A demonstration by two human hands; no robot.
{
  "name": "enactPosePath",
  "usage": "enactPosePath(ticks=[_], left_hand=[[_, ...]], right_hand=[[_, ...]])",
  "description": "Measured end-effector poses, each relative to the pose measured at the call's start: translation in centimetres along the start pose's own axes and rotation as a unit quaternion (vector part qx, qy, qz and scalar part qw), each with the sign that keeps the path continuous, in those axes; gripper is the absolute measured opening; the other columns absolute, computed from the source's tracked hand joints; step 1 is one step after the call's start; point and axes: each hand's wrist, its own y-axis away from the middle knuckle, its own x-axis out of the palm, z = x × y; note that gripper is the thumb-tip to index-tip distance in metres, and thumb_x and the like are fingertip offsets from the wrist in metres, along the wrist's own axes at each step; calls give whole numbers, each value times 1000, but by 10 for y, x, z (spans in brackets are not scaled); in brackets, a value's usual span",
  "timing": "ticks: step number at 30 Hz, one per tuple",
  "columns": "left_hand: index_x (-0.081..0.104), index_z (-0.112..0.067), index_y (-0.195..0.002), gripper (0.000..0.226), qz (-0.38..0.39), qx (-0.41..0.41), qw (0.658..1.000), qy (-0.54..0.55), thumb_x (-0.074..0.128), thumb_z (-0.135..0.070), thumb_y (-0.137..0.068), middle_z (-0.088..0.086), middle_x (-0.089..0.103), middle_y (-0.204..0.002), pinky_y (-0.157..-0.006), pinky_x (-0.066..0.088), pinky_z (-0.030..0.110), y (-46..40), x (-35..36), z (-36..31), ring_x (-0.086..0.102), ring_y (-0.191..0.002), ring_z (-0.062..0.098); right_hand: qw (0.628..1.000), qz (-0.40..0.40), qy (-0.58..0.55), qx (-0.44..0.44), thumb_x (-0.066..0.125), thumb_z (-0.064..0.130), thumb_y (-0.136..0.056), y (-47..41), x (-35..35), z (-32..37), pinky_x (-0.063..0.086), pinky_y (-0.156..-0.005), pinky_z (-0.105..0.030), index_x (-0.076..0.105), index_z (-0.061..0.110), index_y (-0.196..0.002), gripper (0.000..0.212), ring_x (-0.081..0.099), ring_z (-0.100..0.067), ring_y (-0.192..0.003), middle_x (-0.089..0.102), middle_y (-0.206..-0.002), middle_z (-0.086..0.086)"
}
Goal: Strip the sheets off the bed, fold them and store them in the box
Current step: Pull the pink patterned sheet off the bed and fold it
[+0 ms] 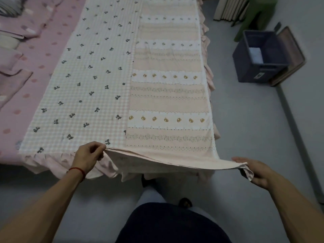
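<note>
A peach and white striped sheet with small bear prints point(168, 102) lies folded lengthwise along the right side of the bed. My left hand point(88, 157) pinches its near left corner at the bed's foot. My right hand point(254, 170) grips the near right corner, held out past the bed's edge, so the near hem hangs stretched between them. Under it lies a checked sheet with dark bows point(84, 81), with a pink frilled edge. A dark blue storage box point(261, 57) stands open on the floor at the right, something pale inside it.
A pink dotted cover point(35, 64) and pillows point(10, 50) fill the bed's left side. The box lid point(291, 55) leans behind the box. A green stool point(257, 16) and a radiator stand at the far right. Grey floor surrounds my legs.
</note>
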Motion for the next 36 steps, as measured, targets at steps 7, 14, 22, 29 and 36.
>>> enactPosePath(ticks=[7,14,22,29,36], left_hand=[[66,0,-88,35,46,-53,997,24,55,-29,-103,18,70,-96,-75,60,34,-117,23,-14,70,-90,30],[65,6,-88,45,4,-101,993,67,57,-37,-102,22,67,-93,-85,59,48,-254,96,2,67,-88,34],[57,-14,-74,41,-72,-184,976,91,61,-48,-96,2,50,-73,-59,43,24,-302,185,72,47,-66,14],[69,-13,-89,21,-76,-128,987,66,63,-31,-98,-5,59,-55,-51,45,20,-301,165,91,49,-51,11],[69,-26,-91,15,-108,-144,982,65,63,-38,-97,-4,61,-80,-65,45,28,-291,183,89,52,-70,13]], right_hand=[[993,-21,-116,29,65,-3,-92,-49,38,61,57,-48,-22,74,-8,-96,11,74,-15,-60,73,-106,-23],[983,20,-168,73,49,4,-99,-182,80,130,48,-36,-20,64,-6,-118,26,63,-15,-52,67,-63,-12],[988,110,-70,79,73,11,-54,-288,69,93,43,-64,-36,56,-2,-109,59,65,-29,-76,73,-101,-20],[970,-26,201,-134,87,71,-43,-291,73,95,55,-71,-40,73,14,-104,84,68,-25,-92,73,-95,1],[968,-90,188,-137,76,74,-64,-297,88,63,57,-90,-50,70,14,-118,82,68,-28,-101,72,-109,-7]])
